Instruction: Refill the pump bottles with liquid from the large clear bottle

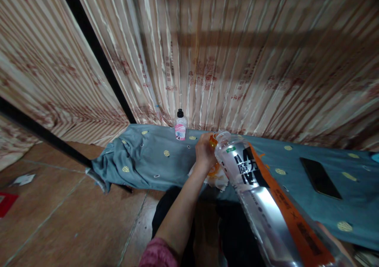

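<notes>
One low surface fills the middle of the view: a bed or table draped in a grey-blue cloth dotted with small yellow round motifs [154, 164], its left end bunched into folds. Behind it hangs a wall of shiny pleated beige curtain with faded red print [237, 61], crossed at the left by two dark bars. Below lies a brown tiled floor [74, 219], with one scrap of white paper [23, 179] and one red piece [6, 202] near the left edge.

Two bottles are in view. One large clear plastic bottle with a black-and-orange label [260, 196] slants across the foreground, its open neck pointing up and away toward the cloth. The right hand [334, 239] shows only as a sliver at the bottom right beneath the bottle's lower end; whether its fingers are wrapped around it cannot be told. The left hand [205, 150], reaching out from a pink sleeve, is clenched around a small orange object [213, 141], possibly the cap, right beside the bottle's neck and above a crumpled white wrapper [219, 180] on the cloth.

One small clear bottle with a black cap and pink label [180, 125] stands upright at the back edge against the curtain. One black flat phone [319, 178] lies on the cloth to the right, well apart from the hands.
</notes>
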The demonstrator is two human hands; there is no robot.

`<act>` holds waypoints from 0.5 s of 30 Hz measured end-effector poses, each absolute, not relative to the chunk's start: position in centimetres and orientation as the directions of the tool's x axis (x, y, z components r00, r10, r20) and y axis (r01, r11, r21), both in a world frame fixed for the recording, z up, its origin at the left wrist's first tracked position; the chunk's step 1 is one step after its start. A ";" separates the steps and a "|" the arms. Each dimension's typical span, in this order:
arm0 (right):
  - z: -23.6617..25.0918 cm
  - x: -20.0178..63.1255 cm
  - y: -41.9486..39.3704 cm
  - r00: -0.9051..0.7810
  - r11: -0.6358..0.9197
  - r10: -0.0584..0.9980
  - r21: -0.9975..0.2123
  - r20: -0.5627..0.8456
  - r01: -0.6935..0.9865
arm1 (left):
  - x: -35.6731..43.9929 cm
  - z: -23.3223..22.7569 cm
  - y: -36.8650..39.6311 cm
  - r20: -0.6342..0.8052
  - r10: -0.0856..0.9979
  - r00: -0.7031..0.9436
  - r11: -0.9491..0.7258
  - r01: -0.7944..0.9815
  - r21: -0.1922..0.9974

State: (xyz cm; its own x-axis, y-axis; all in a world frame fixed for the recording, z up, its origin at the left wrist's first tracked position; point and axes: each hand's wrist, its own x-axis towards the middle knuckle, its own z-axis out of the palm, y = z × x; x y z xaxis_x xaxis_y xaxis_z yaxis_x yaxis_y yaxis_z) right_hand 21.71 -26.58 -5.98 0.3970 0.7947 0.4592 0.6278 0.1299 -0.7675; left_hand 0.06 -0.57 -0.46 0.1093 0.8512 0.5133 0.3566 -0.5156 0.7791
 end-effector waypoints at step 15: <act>-6.3 22.2 -26.9 0.402 0.132 0.793 -0.772 0.459 0.622 | 0.1 -0.6 -0.6 0.515 0.852 0.097 -0.514 0.348 0.784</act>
State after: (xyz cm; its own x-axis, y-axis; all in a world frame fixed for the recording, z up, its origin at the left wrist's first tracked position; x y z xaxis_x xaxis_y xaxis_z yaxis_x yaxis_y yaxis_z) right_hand 22.15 -26.86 -6.31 0.4015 0.7926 0.4588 0.6220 0.1317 -0.7719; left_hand 0.10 -0.59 -0.60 0.0971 0.8517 0.5149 0.3485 -0.5137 0.7840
